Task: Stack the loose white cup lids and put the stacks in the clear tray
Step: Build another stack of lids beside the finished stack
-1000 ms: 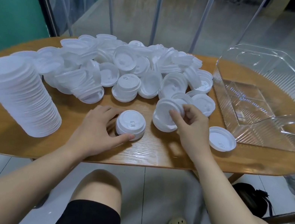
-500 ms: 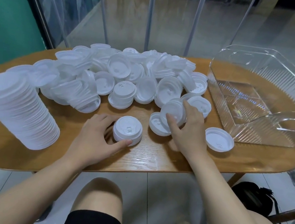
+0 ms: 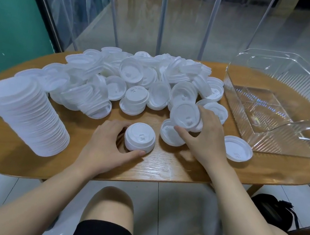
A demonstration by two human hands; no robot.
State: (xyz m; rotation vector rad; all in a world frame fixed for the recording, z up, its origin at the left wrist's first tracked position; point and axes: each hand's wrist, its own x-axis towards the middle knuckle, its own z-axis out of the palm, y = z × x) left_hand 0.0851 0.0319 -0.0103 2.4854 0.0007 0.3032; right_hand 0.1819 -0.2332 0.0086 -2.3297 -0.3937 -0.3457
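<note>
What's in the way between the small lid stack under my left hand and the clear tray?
The right hand, holding a lid, sits between the small stack and the clear tray; a single upturned lid lies just before the tray.

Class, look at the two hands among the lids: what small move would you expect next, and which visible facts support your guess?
Probably the right hand carries the lid it pinches, tilted off the table, leftward and sets it on the short stack that the left hand steadies. That stack is only a few lids tall, and the clear tray appears to hold no lids.
</note>
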